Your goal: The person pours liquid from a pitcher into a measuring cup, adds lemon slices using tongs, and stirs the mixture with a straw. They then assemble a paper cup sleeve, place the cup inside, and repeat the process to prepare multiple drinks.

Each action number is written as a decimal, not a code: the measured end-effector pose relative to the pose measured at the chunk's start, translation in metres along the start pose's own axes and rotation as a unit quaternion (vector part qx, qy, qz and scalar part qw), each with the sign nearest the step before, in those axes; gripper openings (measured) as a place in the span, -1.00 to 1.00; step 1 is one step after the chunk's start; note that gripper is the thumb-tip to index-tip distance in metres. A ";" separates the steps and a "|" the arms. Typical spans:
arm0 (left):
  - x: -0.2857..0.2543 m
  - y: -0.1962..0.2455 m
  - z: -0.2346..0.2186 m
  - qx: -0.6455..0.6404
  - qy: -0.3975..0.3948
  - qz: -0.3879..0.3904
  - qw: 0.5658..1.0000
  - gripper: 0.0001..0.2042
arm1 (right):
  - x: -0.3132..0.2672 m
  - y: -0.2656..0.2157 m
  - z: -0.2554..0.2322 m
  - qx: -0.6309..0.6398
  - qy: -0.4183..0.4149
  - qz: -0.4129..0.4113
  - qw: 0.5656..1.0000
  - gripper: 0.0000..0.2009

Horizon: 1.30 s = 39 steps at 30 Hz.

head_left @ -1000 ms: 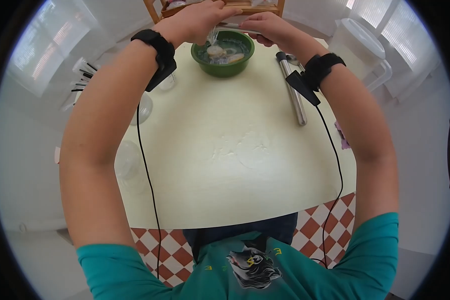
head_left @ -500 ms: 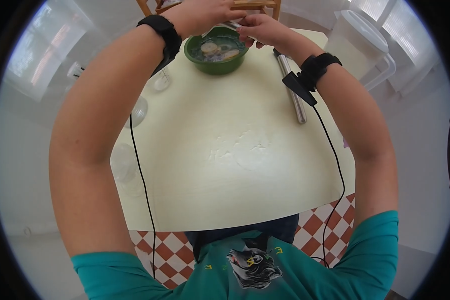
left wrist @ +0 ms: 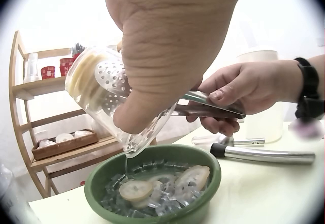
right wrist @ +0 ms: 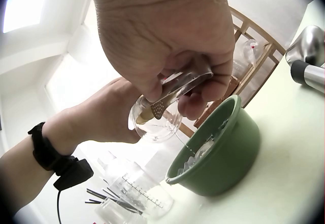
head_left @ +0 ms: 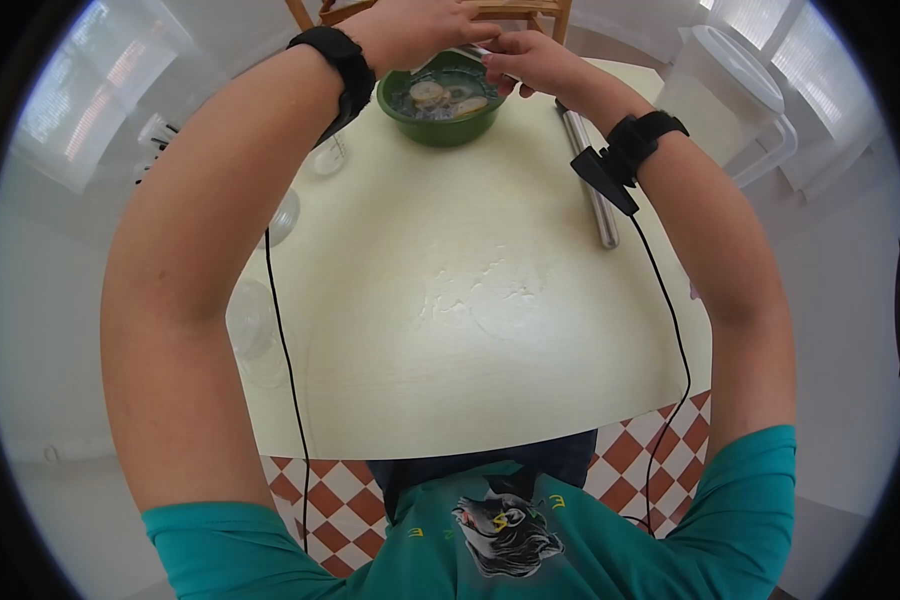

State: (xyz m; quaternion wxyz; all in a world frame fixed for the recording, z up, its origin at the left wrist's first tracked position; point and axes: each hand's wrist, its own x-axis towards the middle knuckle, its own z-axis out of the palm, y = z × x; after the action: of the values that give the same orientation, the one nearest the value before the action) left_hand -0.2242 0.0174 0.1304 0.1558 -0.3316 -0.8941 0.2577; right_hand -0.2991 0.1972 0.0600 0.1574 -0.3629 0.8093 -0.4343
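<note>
My left hand (left wrist: 167, 56) grips a clear plastic cup (left wrist: 133, 146), tipped mouth-down over a green bowl (left wrist: 203, 206). Pale round slices and the perforated heads of metal tongs (left wrist: 208, 111) show inside it. The tongs' handle end is in my right hand (left wrist: 249, 89), pinched between thumb and fingers; the right wrist view shows the same hold from above. A thin stream of liquid falls from the cup's lip into the bowl. Ice cubes (left wrist: 175, 203) and several citrus slices (left wrist: 136, 190) lie in the bowl's liquid.
A steel muddler (head_left: 592, 185) with a black end lies right of the bowl. Behind it stands a clear lidded pitcher (head_left: 715, 95). Left are a measuring cup (right wrist: 144, 193), black straws (right wrist: 114, 201) and clear plastic domes (head_left: 253, 315). A wooden shelf (left wrist: 66, 160) stands behind the table; wet marks (head_left: 470, 290) spot the tabletop.
The wide splash seen under the cup a second ago no longer shows in the head view. My left hand has moved slightly, and the tongs slant more steeply than before.
</note>
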 end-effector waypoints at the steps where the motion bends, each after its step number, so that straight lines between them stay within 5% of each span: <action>1: -0.001 0.000 0.001 0.005 0.009 0.003 1.000 -0.55 | 0.000 -0.001 0.000 -0.003 -0.001 -0.002 1.000 -0.72; 9: -0.004 0.002 0.002 0.019 0.001 -0.009 1.000 -0.58 | -0.001 -0.002 0.002 0.003 -0.004 0.009 1.000 -0.67; 15: -0.013 0.013 -0.008 -0.034 0.015 -0.059 0.998 -0.42 | 0.000 -0.005 -0.008 -0.046 -0.013 0.000 0.999 -0.66; 17: -0.024 0.031 -0.022 -0.123 -0.003 -0.251 0.960 -0.25 | 0.001 -0.005 -0.015 -0.076 -0.026 0.002 0.997 -0.67; 18: -0.026 0.031 -0.019 -0.121 -0.002 -0.253 0.960 -0.25 | 0.001 -0.004 -0.018 -0.089 -0.022 -0.031 0.995 -0.66; 20: -0.037 0.032 0.003 -0.334 0.080 -0.392 0.854 -0.23 | -0.001 -0.008 -0.023 -0.103 -0.018 -0.068 0.992 -0.65; 22: -0.051 0.037 0.042 -0.327 0.157 -0.377 0.852 -0.07 | -0.009 -0.023 -0.029 -0.134 -0.029 -0.056 0.989 -0.68; 24: -0.063 0.053 0.054 -0.427 0.255 -0.423 0.757 -0.06 | -0.013 -0.027 -0.037 -0.137 -0.025 -0.067 0.988 -0.70; 26: -0.077 0.072 0.060 -0.451 0.239 -0.459 0.728 -0.03 | -0.014 -0.026 -0.046 -0.142 -0.022 -0.075 0.987 -0.72; 28: -0.090 0.092 0.060 -0.521 0.250 -0.520 0.629 -0.01 | -0.011 -0.026 -0.054 -0.210 0.004 -0.063 0.976 -0.73; 29: -0.097 0.101 0.061 -0.522 0.252 -0.521 0.626 -0.01 | -0.009 -0.023 -0.052 -0.214 0.001 -0.063 0.975 -0.73; 31: -0.109 0.114 0.063 -0.512 0.256 -0.550 0.608 -0.01 | -0.003 -0.011 -0.043 -0.460 0.095 -0.134 0.872 -0.73; 39: -0.117 0.143 0.070 -0.504 0.275 -0.569 0.588 -0.03 | 0.030 -0.037 0.005 -0.539 0.034 -0.021 0.841 -0.75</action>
State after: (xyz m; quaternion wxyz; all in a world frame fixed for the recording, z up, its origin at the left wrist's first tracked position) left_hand -0.0967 0.0060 -0.0200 0.3173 0.1643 -0.8016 -0.4793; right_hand -0.3003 0.1595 0.0896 -0.0997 -0.3925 0.9127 0.0550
